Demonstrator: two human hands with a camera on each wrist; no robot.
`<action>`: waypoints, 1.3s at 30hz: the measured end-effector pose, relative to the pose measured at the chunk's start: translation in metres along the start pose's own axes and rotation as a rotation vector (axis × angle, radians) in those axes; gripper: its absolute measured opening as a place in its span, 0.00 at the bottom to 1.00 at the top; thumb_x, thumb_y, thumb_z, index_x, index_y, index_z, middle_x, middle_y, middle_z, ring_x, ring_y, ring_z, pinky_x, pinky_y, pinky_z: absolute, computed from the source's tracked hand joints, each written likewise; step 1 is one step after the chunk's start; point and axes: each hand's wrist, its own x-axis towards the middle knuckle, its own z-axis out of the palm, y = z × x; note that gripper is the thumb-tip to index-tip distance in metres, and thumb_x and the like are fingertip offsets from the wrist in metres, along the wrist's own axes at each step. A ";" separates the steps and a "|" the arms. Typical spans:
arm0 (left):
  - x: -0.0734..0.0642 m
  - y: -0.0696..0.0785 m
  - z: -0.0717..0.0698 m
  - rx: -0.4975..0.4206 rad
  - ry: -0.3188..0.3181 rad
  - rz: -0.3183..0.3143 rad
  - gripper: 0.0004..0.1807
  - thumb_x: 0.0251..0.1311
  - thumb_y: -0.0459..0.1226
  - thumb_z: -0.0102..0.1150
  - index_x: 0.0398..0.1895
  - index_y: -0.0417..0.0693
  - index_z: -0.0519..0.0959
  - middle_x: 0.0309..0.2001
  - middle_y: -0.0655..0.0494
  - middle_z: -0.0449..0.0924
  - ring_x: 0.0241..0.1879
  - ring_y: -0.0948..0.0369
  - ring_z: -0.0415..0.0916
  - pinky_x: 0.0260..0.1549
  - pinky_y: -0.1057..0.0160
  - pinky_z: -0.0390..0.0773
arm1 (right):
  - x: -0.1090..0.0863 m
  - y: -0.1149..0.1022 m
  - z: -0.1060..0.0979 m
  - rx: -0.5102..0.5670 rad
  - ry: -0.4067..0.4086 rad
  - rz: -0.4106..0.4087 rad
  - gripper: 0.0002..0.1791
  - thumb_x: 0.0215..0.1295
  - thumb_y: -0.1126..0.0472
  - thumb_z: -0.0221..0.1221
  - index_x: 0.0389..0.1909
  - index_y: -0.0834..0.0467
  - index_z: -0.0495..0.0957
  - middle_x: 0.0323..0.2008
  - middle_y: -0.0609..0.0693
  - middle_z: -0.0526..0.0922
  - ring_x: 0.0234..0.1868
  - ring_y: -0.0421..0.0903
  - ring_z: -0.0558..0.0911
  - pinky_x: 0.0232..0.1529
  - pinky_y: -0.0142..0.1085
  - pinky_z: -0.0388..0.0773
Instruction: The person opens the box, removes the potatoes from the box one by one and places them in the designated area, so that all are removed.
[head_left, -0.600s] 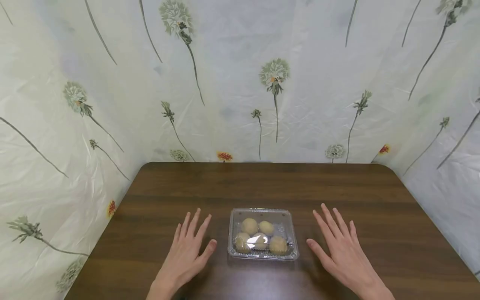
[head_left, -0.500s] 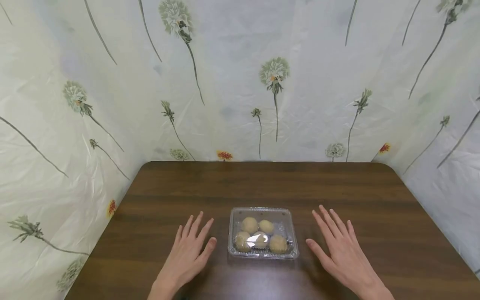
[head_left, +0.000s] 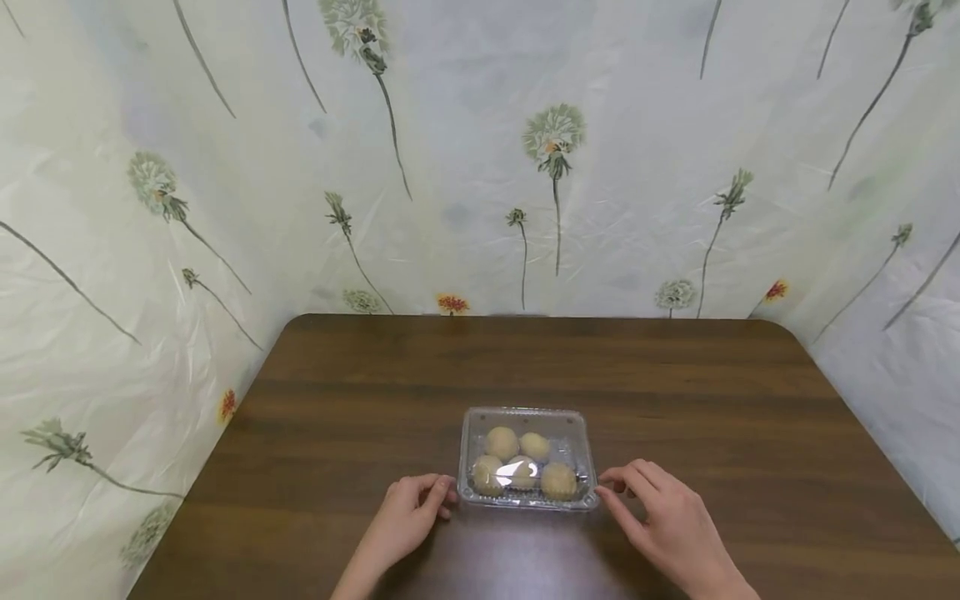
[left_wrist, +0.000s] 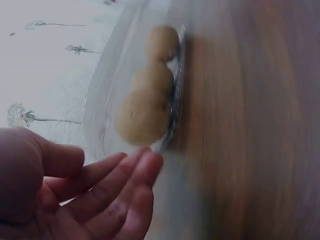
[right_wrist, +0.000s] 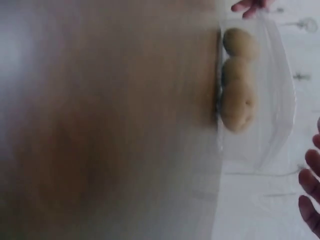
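Note:
In the head view a clear plastic clamshell box (head_left: 525,503) lies closed on the table, with several round tan potatoes (head_left: 558,481) inside. My left hand (head_left: 408,512) is at the box's left edge, fingers bent and fingertips close to the rim; contact is unclear. At the front right corner is my right hand (head_left: 663,517), its thumb and forefinger near the rim. In the left wrist view the thumb stays apart from loosely bent fingers (left_wrist: 145,162). The right wrist view has the fingers (right_wrist: 311,182) at the frame edge, apart from the box.
The dark brown wooden table (head_left: 375,358) has rounded far corners. Around its back and sides hangs a pale sheet (head_left: 450,150) printed with dandelions. Both wrist views are blurred.
Both hands have come inward and toward the near side of the box, from spread fingers to bent ones at its left and right edges. The view has tilted slightly; the box stays in place.

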 end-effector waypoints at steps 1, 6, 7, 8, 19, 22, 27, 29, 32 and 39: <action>0.001 -0.001 0.001 -0.094 -0.022 -0.024 0.16 0.74 0.36 0.48 0.46 0.30 0.80 0.36 0.45 0.85 0.30 0.53 0.84 0.32 0.61 0.83 | 0.000 -0.002 0.002 0.018 0.008 -0.017 0.13 0.72 0.44 0.54 0.36 0.47 0.81 0.33 0.33 0.77 0.32 0.35 0.78 0.32 0.26 0.75; 0.006 -0.006 0.006 -0.410 -0.076 -0.149 0.15 0.72 0.34 0.52 0.45 0.26 0.79 0.35 0.40 0.84 0.32 0.50 0.84 0.30 0.62 0.84 | 0.001 -0.010 0.009 0.083 0.029 -0.103 0.12 0.72 0.46 0.54 0.33 0.45 0.81 0.34 0.32 0.78 0.32 0.32 0.78 0.32 0.24 0.76; 0.006 -0.007 0.007 -0.448 -0.080 -0.169 0.15 0.71 0.34 0.52 0.45 0.26 0.79 0.36 0.40 0.84 0.32 0.51 0.84 0.31 0.63 0.84 | 0.002 -0.011 0.011 0.091 0.025 -0.115 0.11 0.72 0.46 0.55 0.33 0.45 0.81 0.34 0.33 0.78 0.33 0.32 0.78 0.32 0.24 0.76; 0.007 -0.008 0.007 -0.477 -0.080 -0.182 0.15 0.71 0.34 0.53 0.45 0.25 0.78 0.36 0.40 0.84 0.32 0.53 0.84 0.32 0.63 0.83 | 0.003 -0.012 0.012 0.094 0.024 -0.128 0.11 0.71 0.46 0.55 0.33 0.45 0.81 0.34 0.33 0.78 0.33 0.32 0.79 0.31 0.24 0.77; 0.008 -0.010 0.018 -0.715 -0.074 -0.330 0.12 0.62 0.32 0.62 0.43 0.29 0.78 0.36 0.43 0.85 0.30 0.61 0.83 0.30 0.70 0.81 | 0.010 -0.023 0.023 0.078 -0.019 -0.187 0.11 0.68 0.48 0.59 0.38 0.49 0.85 0.36 0.36 0.78 0.34 0.33 0.76 0.29 0.28 0.76; 0.009 -0.010 0.022 -0.713 -0.072 -0.365 0.09 0.61 0.32 0.61 0.40 0.32 0.80 0.34 0.46 0.85 0.29 0.62 0.82 0.28 0.71 0.80 | 0.012 -0.027 0.026 0.080 -0.039 -0.198 0.08 0.67 0.50 0.61 0.38 0.49 0.84 0.36 0.36 0.78 0.34 0.34 0.75 0.29 0.28 0.76; 0.008 -0.012 0.026 -0.731 -0.066 -0.383 0.07 0.60 0.31 0.61 0.38 0.35 0.80 0.34 0.47 0.85 0.29 0.62 0.82 0.28 0.72 0.80 | 0.013 -0.032 0.030 0.061 -0.086 -0.185 0.08 0.68 0.49 0.61 0.38 0.48 0.84 0.36 0.36 0.78 0.35 0.35 0.76 0.31 0.30 0.77; 0.008 -0.011 0.027 -0.735 -0.057 -0.382 0.07 0.59 0.31 0.60 0.38 0.35 0.80 0.34 0.46 0.85 0.29 0.62 0.82 0.27 0.72 0.79 | 0.013 -0.034 0.031 0.043 -0.106 -0.163 0.08 0.67 0.49 0.61 0.37 0.48 0.84 0.36 0.35 0.77 0.35 0.35 0.75 0.31 0.30 0.76; 0.008 -0.010 0.029 -0.730 -0.040 -0.377 0.07 0.58 0.30 0.58 0.38 0.34 0.79 0.34 0.45 0.85 0.28 0.62 0.82 0.25 0.73 0.78 | 0.013 -0.036 0.033 0.011 -0.106 -0.140 0.06 0.60 0.51 0.66 0.35 0.47 0.84 0.35 0.35 0.77 0.34 0.34 0.74 0.30 0.29 0.76; 0.006 -0.005 0.034 -0.670 0.007 -0.369 0.08 0.57 0.29 0.54 0.37 0.33 0.80 0.31 0.48 0.85 0.25 0.64 0.80 0.23 0.74 0.75 | 0.016 -0.042 0.038 -0.044 -0.060 -0.114 0.13 0.43 0.59 0.74 0.29 0.48 0.81 0.30 0.36 0.75 0.29 0.35 0.73 0.24 0.28 0.72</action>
